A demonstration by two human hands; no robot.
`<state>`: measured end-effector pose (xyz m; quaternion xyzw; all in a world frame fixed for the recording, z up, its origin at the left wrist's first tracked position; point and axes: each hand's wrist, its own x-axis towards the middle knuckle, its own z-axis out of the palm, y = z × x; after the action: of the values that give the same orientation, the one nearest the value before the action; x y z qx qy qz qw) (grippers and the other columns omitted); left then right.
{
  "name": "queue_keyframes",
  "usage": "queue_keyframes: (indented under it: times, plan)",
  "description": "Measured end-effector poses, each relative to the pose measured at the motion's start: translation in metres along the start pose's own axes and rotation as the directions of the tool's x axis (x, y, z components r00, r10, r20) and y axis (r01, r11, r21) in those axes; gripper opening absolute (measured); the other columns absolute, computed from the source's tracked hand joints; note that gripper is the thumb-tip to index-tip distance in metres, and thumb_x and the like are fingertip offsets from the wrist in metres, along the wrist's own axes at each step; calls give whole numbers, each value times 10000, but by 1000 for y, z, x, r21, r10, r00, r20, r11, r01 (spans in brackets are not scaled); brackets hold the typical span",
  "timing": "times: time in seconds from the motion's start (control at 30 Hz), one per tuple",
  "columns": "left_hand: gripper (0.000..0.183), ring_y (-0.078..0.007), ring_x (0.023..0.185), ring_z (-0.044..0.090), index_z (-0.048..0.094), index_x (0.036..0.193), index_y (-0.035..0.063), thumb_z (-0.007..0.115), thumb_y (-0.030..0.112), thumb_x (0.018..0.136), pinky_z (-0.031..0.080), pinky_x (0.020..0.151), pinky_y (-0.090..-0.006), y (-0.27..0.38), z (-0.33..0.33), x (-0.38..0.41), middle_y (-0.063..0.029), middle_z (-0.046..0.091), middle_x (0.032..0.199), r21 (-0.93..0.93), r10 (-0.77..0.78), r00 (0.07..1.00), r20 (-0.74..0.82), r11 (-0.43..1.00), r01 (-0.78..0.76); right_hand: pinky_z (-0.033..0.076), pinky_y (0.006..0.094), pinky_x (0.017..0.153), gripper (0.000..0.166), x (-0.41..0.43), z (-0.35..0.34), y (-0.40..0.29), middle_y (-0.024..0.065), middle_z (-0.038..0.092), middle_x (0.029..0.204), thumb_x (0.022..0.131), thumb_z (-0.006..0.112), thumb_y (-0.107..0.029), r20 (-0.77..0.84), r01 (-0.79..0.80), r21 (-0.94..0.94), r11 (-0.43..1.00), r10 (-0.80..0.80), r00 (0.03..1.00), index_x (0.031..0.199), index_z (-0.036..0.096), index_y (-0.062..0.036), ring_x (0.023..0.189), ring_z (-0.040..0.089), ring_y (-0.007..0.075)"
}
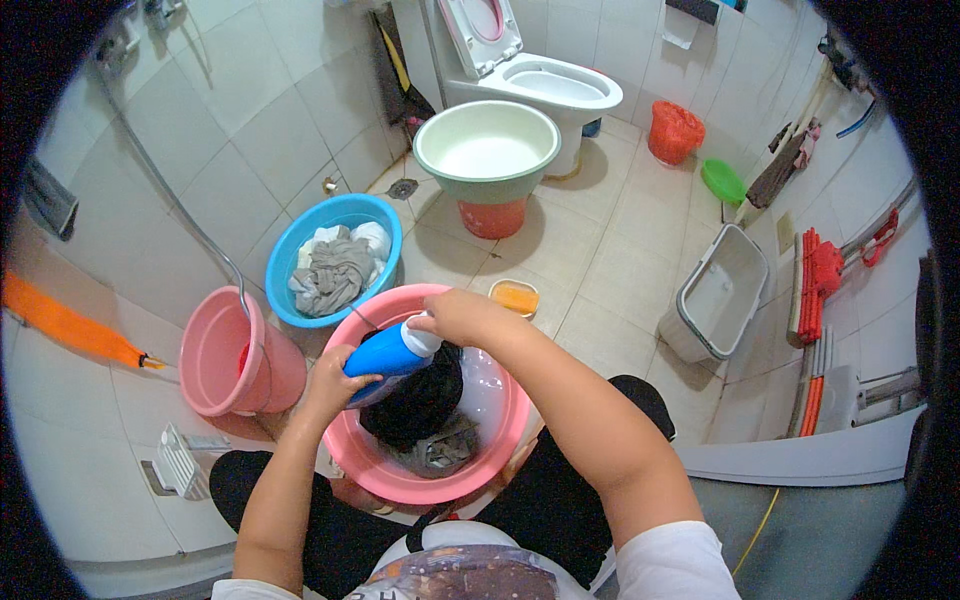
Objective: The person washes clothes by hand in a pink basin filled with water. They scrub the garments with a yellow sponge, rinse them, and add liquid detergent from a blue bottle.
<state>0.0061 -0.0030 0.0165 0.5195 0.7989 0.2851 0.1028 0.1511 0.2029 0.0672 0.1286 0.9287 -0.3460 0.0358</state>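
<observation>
A blue plastic bottle (387, 357) with a white cap lies tilted above a pink washbasin (511, 435). My left hand (334, 381) grips the bottle's body near its lower end. At the other end, the fingers of my right hand (454, 315) close around the white cap (421, 337). Below the bottle, a black garment (420, 397) bulges out of cloudy, sudsy water (484, 382). A wet grey cloth (442, 448) lies beside it, nearer to me. Part of the black garment is hidden behind the bottle and my right hand.
A blue basin (279, 289) of grey and white laundry and a pink bucket (225, 397) stand left. A soap dish (514, 297) lies past the pink basin. Ahead, a pale green basin (495, 187) sits on a red bucket (491, 218). A grey tub (679, 330) stands right.
</observation>
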Motion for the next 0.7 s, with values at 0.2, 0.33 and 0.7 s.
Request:
queue_keyframes:
  times: [0.2, 0.33, 0.7]
  plan:
    - [369, -290, 655, 558, 570, 748, -6, 785, 204, 533, 437, 618, -352, -15, 23, -4, -145, 571, 713, -108, -2, 1000, -1, 994, 1, 446, 385, 765, 478, 14, 25, 32, 173, 597, 976, 725, 604, -405, -4, 21, 77, 997, -21, 1000, 995, 561, -13, 907, 571, 300]
    - [367, -270, 652, 576, 577, 767, -4, 785, 184, 531, 448, 619, -351, -14, 29, -4, -139, 592, 718, -70, -42, 997, 71, 996, 47, 451, 370, 765, 439, 18, 20, 43, 171, 593, 984, 671, 670, -332, 119, 21, 9, 1000, -22, 993, 995, 570, -54, 917, 566, 297]
    - [357, -328, 662, 535, 533, 698, 1, 768, 237, 569, 415, 609, -388, -9, 44, -5, -168, 541, 688, -24, -56, 991, 118, 998, 59, 447, 364, 784, 447, -14, -18, 56, 186, 599, 957, 650, 689, -289, -237, 46, 102, 994, -20, 971, 1001, 573, -39, 894, 572, 327]
